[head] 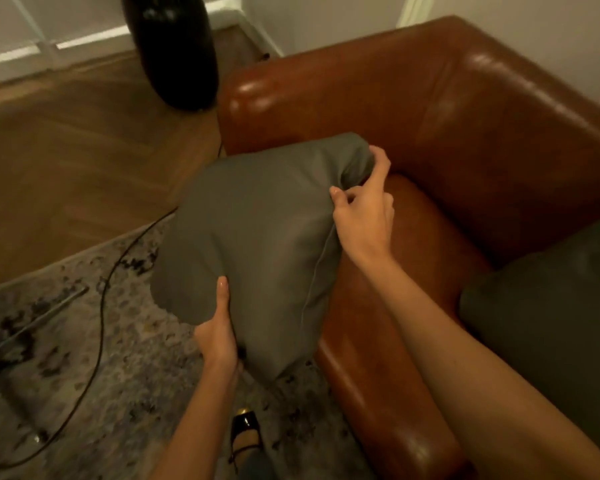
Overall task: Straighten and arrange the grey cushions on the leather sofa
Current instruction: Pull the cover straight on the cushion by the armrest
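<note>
Both hands clamp the grey cushion above the leather sofa arm: left hand props underneath, right hand pinches the corner, probably squaring it up.

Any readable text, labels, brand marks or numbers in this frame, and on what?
None. No writing shows on the held grey cushion, the second grey cushion, the leather sofa, the rug or the black shoe.
</note>
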Tool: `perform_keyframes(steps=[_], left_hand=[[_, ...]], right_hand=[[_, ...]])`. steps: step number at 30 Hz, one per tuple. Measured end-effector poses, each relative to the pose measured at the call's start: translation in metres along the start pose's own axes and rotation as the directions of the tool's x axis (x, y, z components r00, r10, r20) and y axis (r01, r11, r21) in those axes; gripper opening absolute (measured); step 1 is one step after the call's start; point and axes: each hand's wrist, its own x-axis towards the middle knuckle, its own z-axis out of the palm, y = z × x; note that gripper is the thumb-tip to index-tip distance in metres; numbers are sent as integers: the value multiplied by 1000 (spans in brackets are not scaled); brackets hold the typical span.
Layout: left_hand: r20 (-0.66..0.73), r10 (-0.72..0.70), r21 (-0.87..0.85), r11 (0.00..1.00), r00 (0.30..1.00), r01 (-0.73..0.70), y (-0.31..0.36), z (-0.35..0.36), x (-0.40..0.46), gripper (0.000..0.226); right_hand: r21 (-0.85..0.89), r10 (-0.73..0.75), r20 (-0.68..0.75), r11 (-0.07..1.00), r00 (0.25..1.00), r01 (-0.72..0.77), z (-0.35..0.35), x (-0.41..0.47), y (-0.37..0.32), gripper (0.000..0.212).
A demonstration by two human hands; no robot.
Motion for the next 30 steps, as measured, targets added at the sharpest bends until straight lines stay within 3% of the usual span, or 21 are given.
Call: perform_keyframes(steps=[7,11,14,17,20,22,25,28,30], left_hand=[[89,-133,60,990,987,128,4,17,-70,56],[248,-189,108,980,950,167,17,43,-94,64],[399,-240,216,963,885,163,26,67,-94,80],[493,-411,365,898,767,246,32,91,-88,89],[467,-523,421,841,713,341,41,111,-86,61],[424,-543,457,819,725,346,44,118,-85,39],[406,-497,486,828,767,280,40,122,-87,26],[466,-311,474,879,828,63,28,121,-89,86],[480,-100,347,934,872,-85,21,120,-98,89]], right_hand=[[0,-115,-63,993,991,115,-75,-1,-13,49],[-67,-150,-155,988,976,141,-128,8,-15,34],[-160,-169,-223,978,960,135,-163,21,-13,18],[-214,-146,-274,973,951,88,-182,39,-2,8],[-233,-85,-244,972,966,27,-181,54,24,8],[-251,-9,-164,967,986,-33,-171,57,53,8],[-289,73,14,955,997,-66,-155,53,102,11],[-198,19,78,980,997,-3,-158,56,122,21],[-149,-15,132,988,991,35,-165,58,122,32]])
